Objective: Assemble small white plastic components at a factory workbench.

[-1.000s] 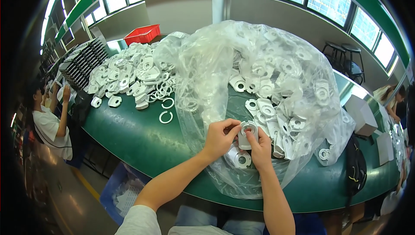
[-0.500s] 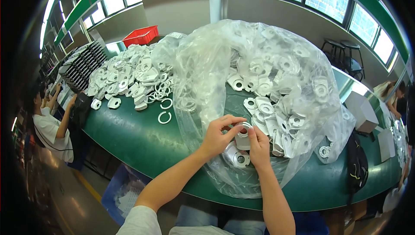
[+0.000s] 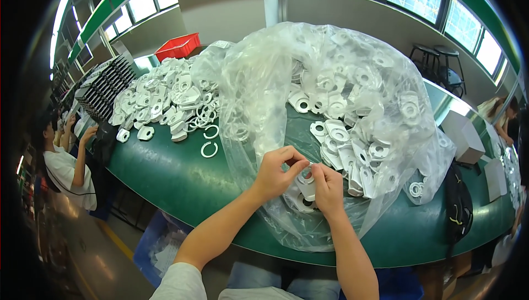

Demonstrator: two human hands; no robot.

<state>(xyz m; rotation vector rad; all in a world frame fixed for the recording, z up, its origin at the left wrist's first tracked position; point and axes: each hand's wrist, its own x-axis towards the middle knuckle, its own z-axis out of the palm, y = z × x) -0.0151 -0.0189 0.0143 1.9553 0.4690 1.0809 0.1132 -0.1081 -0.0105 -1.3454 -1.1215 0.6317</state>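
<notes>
Over the near edge of a clear plastic bag (image 3: 256, 85), my left hand (image 3: 275, 174) and my right hand (image 3: 329, 191) meet, both closed in a pinch. Between them is a white plastic part with a round hole (image 3: 306, 190), held at its upper end. My fingertips cover much of that end, so I cannot tell whether a separate ring sits there. Just below, another holed white part lies partly hidden on the bag. Beyond my right hand, several similar white parts (image 3: 337, 134) spill from the bag's opening.
A heap of white parts (image 3: 160, 93) and loose split rings (image 3: 209, 149) lies left on the green table (image 3: 160, 170). Farther back are stacked black trays (image 3: 107, 87) and a red bin (image 3: 177, 46). White boxes (image 3: 462, 137) and a black bag (image 3: 458, 206) are right; a person stands left.
Both hands stay on the white part, drawing closer together at its upper end. The part has tilted and shifted slightly left and down, with its round hole now showing more.
</notes>
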